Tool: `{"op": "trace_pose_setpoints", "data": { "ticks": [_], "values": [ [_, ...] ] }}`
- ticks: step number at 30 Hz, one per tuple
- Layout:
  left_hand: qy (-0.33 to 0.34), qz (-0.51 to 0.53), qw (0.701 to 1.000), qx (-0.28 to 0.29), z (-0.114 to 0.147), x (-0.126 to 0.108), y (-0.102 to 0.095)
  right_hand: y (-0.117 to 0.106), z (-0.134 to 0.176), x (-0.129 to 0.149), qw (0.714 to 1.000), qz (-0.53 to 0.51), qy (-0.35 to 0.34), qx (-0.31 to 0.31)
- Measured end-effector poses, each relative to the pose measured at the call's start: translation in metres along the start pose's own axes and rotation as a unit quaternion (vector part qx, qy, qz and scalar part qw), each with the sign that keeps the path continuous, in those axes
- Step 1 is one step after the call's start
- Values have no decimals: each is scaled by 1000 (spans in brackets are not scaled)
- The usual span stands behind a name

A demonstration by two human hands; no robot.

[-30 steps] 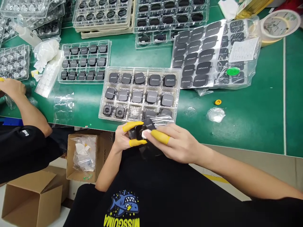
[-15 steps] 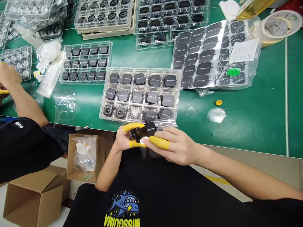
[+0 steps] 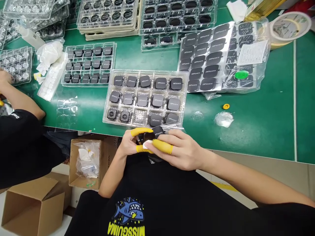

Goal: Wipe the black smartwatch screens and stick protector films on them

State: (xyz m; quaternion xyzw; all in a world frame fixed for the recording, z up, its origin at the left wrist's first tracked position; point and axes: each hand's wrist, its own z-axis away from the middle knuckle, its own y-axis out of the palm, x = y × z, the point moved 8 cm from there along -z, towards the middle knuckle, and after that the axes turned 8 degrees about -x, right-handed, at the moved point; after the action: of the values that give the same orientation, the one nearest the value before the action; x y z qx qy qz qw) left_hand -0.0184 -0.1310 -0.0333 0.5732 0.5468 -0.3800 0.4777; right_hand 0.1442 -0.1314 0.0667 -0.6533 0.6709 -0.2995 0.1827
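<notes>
My left hand (image 3: 128, 143), with yellow finger cots on thumb and forefinger, grips a small dark square watch case (image 3: 148, 135) by its edges. Yellow also covers a finger of my right hand (image 3: 183, 149), which pinches a white wipe (image 3: 147, 144) against the case. A dark piece with a "HiFuture" label (image 3: 157, 131) and clear plastic film (image 3: 172, 125) show by my right fingers, partly hidden. Just beyond both hands lies a clear tray (image 3: 140, 116). Most of its cells hold labelled dark squares (image 3: 142, 100); two front-left cells show bare watch cases (image 3: 125, 116).
A smaller filled tray (image 3: 88, 85) lies behind to the left, with stacked trays (image 3: 108, 29) further back. Label sheets (image 3: 208, 60), a tape roll (image 3: 290, 28) and a yellow ring (image 3: 225, 106) are on the right. A co-worker's arm (image 3: 21, 98) reaches in at left; cardboard boxes (image 3: 51, 209) stand below.
The watch case has tilted so its face shows less, and the wipe has shifted slightly left along it. The co-worker's hands at left have moved apart, one lower.
</notes>
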Motion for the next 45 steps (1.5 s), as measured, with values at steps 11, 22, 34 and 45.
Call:
{"op": "trace_pose_setpoints", "data": {
  "ticks": [11, 22, 34, 45],
  "values": [
    [21, -33, 999, 7, 2, -3, -1, -2, 2, -1, 999, -34, -13, 29],
    [11, -61, 998, -3, 3, 2, -7, -3, -3, -8, 1000, -5, -3, 29],
    [51, -88, 995, -8, -2, -10, -4, 2, -5, -16, 998, 60, 14, 9],
    [64, -90, 994, 4, -1, -11, -5, -1, -1, -3, 1000, 9, -7, 5]
  ]
}}
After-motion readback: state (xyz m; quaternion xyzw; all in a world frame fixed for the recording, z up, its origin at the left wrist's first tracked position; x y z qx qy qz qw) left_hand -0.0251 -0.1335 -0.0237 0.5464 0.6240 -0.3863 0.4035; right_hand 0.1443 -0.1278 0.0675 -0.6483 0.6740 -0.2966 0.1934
